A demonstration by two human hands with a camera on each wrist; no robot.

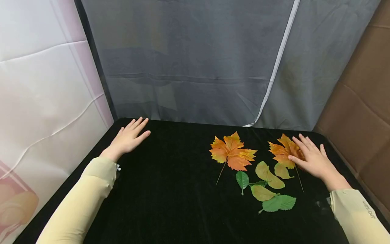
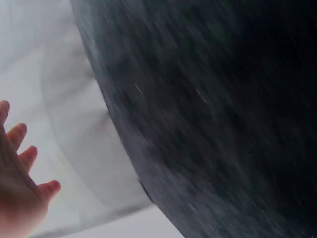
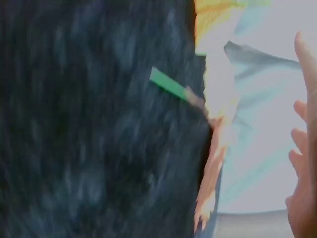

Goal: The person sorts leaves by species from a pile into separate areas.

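My left hand (image 1: 125,139) is over the far left part of the black cloth, fingers straight and spread, holding nothing. At the right, my right hand (image 1: 315,161) has its fingers extended and overlaps the right side of an orange maple leaf (image 1: 281,152), hiding part of it. A second orange maple leaf (image 1: 233,152) with a thin stem lies to the left of that one. Below them are several smaller leaves: a yellow-green leaf (image 1: 262,193), a small dark green leaf (image 1: 242,179) and a green leaf pair (image 1: 279,203). Both hands show straight fingers in the wrist views.
A black cloth (image 1: 170,196) covers the table. Behind it hangs a grey curtain (image 1: 189,61) with a white strip (image 1: 278,64). A pale printed sheet (image 1: 45,84) stands along the left, and a brown sheet (image 1: 362,101) along the right.
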